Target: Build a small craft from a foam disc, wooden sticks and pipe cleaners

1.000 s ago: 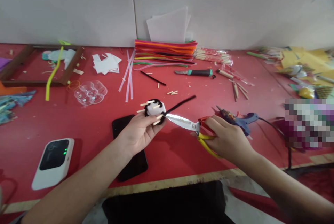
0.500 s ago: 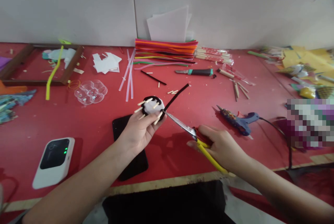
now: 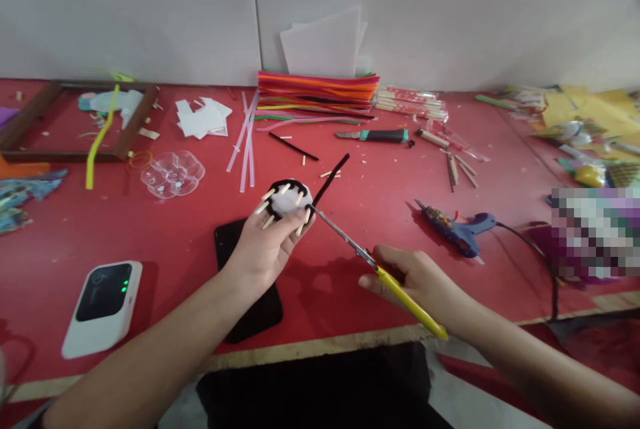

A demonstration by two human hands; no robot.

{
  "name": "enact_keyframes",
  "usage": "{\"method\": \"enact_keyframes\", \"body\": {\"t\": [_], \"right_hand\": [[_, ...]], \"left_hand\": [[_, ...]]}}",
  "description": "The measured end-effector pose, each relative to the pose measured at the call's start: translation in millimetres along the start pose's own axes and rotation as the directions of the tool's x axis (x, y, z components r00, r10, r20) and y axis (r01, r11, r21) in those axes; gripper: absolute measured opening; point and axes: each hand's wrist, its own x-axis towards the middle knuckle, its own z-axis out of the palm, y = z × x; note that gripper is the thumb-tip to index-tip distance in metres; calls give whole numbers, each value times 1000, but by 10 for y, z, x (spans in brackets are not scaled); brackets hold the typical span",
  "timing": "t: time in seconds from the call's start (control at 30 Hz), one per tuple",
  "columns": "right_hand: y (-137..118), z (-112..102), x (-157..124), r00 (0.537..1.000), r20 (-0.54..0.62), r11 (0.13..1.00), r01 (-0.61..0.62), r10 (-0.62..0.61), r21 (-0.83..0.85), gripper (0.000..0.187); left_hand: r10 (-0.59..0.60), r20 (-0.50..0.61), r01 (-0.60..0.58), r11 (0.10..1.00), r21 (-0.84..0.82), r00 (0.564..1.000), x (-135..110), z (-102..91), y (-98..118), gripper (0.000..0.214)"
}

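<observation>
My left hand (image 3: 263,245) is closed around a small white disc (image 3: 287,201) with short wooden sticks poking out and a black pipe cleaner (image 3: 331,179) woven round its rim. The pipe cleaner's free end sticks up to the right. My right hand (image 3: 423,279) grips yellow-handled scissors (image 3: 360,254), and their blade tips sit at the disc's right edge where the pipe cleaner leaves it. Both hands hover above the red table (image 3: 350,289).
A black phone (image 3: 250,309) lies under my left hand and a white device with green lights (image 3: 103,305) at the left. A blue glue gun (image 3: 457,225), a knife (image 3: 375,136), stacked coloured felt sheets (image 3: 317,92), straws, sticks and a clear plastic piece (image 3: 173,175) lie about.
The scissors swung from lying flat to edge-on, with my right hand dropping lower and nearer. The disc turned slightly in my left hand and the pipe cleaner's free end swung up and left.
</observation>
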Motion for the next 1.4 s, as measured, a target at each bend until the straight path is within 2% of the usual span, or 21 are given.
{"method": "enact_keyframes", "body": {"t": [0.13, 0.23, 0.33, 0.47, 0.6, 0.83, 0.97, 1.13, 1.2, 1.33, 1.4], "right_hand": [[-11, -6, -11, 999, 32, 999, 11, -12, 38, 56], [-34, 14, -16, 1000, 2, 1000, 5, -5, -8, 56], [-41, 50, -16, 988, -136, 988, 50, -70, -146, 54], [8, 89, -11, 926, -313, 920, 82, -213, -384, 47], [65, 112, -5, 888, -363, 840, 45, -281, -541, 46], [90, 130, 29, 858, -394, 767, 1, -330, -641, 46], [166, 138, 73, 860, -371, 763, 33, -351, -645, 45], [201, 139, 146, 929, -254, 852, 106, -269, -512, 46], [167, 128, 164, 942, -226, 887, 128, -248, -443, 48], [86, 86, 170, 941, -214, 916, 171, -261, -362, 52], [72, 47, 174, 931, -247, 921, 176, -270, -347, 54]], "left_hand": [[57, 15, -57, 998, 39, 998, 6, -13, -19, 25], [99, 27, -100, 992, 74, 995, 2, -29, -29, 26], [119, 39, -123, 988, 91, 992, -6, -38, -31, 25], [146, 44, -149, 983, 104, 988, -20, -25, -27, 26], [172, 26, -174, 977, 126, 985, -37, -6, -24, 27], [221, -3, -218, 962, 162, 975, -47, 4, -34, 30], [198, -8, -195, 970, 149, 980, -41, 1, -38, 31], [178, 4, -176, 974, 144, 984, -26, -4, -25, 29], [162, 15, -163, 978, 133, 987, -16, -10, -25, 30], [117, 8, -117, 991, 63, 993, 10, -16, -29, 30], [78, -24, -78, 997, 14, 997, 21, -11, -21, 28]]}}
